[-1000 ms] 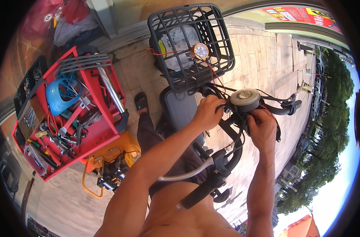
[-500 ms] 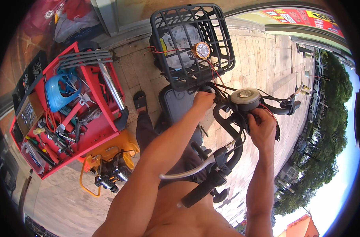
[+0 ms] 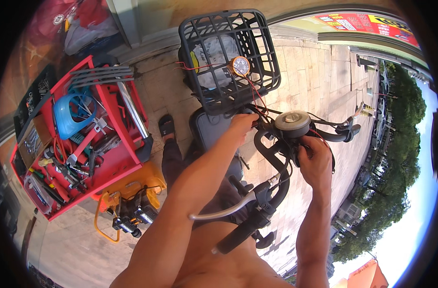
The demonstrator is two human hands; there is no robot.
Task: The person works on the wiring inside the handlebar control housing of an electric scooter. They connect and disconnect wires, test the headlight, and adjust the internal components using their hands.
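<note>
Grey round unit sits at handlebar, right-hand fingers curled against its underside. Left hand: fingertips together beside dark cables (held item hidden; cannot tell). Possible trouble: snagged red wires dragging orange-rimmed lamp off basket.

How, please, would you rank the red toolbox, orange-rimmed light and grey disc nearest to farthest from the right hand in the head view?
1. Grey disc: just above.
2. Orange-rimmed light: upper left.
3. Red toolbox: far left.

Red toolbox at left, blue plastic piece inside; orange machine beside it; trees far right.
</note>
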